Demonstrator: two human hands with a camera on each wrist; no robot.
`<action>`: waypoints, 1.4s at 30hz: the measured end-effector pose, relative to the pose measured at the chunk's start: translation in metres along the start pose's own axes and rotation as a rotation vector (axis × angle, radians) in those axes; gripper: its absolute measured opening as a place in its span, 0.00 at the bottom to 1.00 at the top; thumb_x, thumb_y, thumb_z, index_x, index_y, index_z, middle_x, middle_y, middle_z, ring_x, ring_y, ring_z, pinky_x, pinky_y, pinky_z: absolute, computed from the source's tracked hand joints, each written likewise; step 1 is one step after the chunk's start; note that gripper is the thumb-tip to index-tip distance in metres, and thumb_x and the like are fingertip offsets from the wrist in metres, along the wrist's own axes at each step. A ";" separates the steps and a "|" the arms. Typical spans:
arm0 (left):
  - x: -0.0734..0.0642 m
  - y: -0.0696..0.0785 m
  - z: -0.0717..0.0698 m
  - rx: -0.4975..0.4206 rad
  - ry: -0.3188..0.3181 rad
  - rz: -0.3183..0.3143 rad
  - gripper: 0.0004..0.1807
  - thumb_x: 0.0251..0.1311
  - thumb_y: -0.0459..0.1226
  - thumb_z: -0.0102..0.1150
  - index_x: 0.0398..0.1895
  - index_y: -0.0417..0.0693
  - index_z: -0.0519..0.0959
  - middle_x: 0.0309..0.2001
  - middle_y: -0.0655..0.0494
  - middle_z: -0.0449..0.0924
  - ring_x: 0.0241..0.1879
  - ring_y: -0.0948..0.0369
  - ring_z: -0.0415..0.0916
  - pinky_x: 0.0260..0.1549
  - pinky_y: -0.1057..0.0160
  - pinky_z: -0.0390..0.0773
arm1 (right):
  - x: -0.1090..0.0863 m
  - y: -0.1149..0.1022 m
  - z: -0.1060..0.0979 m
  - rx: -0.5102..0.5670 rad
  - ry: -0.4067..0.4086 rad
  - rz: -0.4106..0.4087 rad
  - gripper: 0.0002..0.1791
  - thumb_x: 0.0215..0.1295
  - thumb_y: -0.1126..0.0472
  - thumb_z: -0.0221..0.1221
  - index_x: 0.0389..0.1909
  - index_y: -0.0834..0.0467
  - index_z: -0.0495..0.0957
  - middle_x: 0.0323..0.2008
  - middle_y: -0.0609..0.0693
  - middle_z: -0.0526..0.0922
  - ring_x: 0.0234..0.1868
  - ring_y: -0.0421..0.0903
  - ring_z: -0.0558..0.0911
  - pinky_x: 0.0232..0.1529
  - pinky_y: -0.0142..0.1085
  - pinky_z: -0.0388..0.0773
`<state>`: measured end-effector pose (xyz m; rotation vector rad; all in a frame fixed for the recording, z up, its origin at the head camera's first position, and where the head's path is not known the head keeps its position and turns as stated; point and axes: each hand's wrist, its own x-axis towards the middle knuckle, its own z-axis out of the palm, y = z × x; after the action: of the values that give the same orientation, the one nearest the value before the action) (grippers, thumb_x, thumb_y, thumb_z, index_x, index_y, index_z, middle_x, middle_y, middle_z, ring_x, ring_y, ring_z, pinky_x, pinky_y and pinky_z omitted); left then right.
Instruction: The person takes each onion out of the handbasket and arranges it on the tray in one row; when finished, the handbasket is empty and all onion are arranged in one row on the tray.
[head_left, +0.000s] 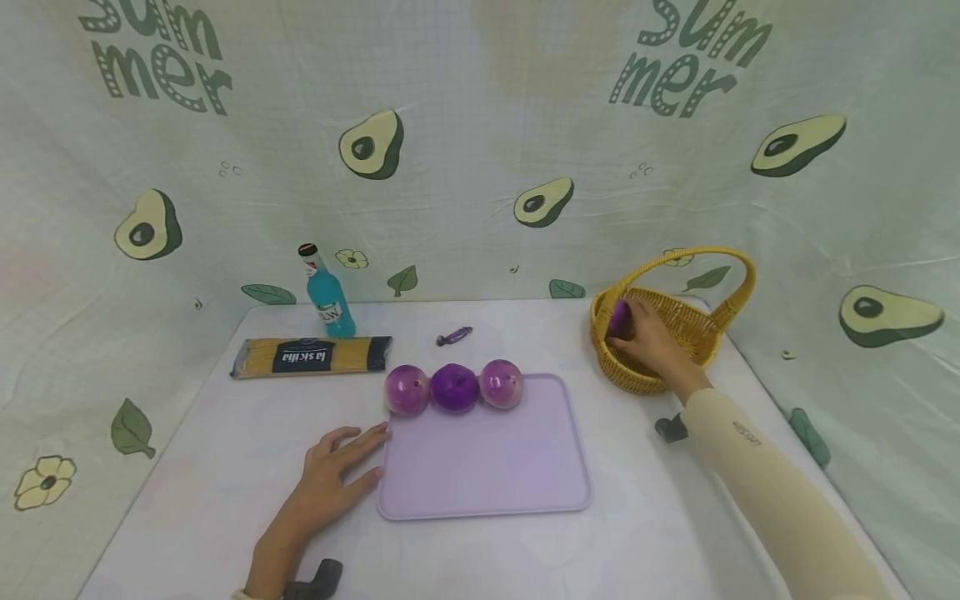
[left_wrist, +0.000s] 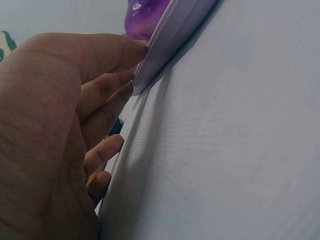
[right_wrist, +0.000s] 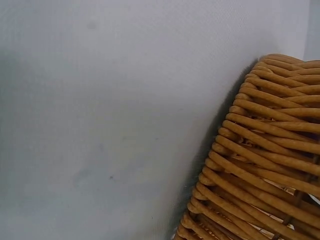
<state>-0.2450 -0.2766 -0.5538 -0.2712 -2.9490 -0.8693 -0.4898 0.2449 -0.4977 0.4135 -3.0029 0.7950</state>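
My right hand [head_left: 651, 337] reaches into the yellow wicker basket [head_left: 633, 383] and grips a dark purple object [head_left: 618, 318] by its inner left wall; the hand hides part of it. In the right wrist view only the basket's woven side [right_wrist: 265, 150] shows, not the hand. My left hand [head_left: 333, 479] rests at the left rim of the lilac tray [head_left: 483, 467], its fingertips at the edge. The left wrist view shows the thumb [left_wrist: 110, 52] against the tray's rim [left_wrist: 170, 45]. Along the tray's far edge sit two glossy pinkish-purple balls and a darker purple one [head_left: 454, 389].
Behind the tray lies a purple wrapped candy [head_left: 454, 336]. A pack of spaghetti [head_left: 311, 357] lies at the back left, with a blue bottle [head_left: 330, 300] standing behind it. A printed cloth [head_left: 465, 167] hangs behind the table. The basket's arched handle [head_left: 705, 250] rises above its bowl.
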 end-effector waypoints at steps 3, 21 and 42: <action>0.000 0.001 0.000 0.001 -0.001 -0.001 0.29 0.67 0.55 0.59 0.71 0.70 0.70 0.70 0.69 0.68 0.71 0.50 0.54 0.65 0.35 0.48 | 0.000 0.002 0.000 0.014 0.012 -0.013 0.47 0.64 0.58 0.67 0.73 0.71 0.50 0.69 0.71 0.54 0.70 0.69 0.58 0.70 0.62 0.56; 0.004 0.002 0.002 0.000 0.024 0.058 0.28 0.67 0.53 0.59 0.71 0.69 0.71 0.71 0.70 0.67 0.70 0.50 0.55 0.63 0.35 0.50 | 0.000 0.004 -0.005 0.026 0.059 -0.046 0.42 0.64 0.63 0.66 0.71 0.74 0.53 0.65 0.71 0.59 0.66 0.68 0.62 0.69 0.61 0.59; 0.000 -0.002 0.001 0.004 0.022 0.040 0.29 0.66 0.54 0.59 0.70 0.69 0.71 0.70 0.69 0.68 0.70 0.50 0.55 0.64 0.33 0.48 | -0.011 -0.007 -0.010 -0.005 0.077 -0.006 0.44 0.61 0.57 0.70 0.72 0.67 0.58 0.70 0.70 0.57 0.69 0.70 0.61 0.66 0.64 0.62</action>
<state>-0.2454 -0.2780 -0.5560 -0.3180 -2.9144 -0.8559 -0.4778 0.2469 -0.4866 0.3822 -2.9306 0.7833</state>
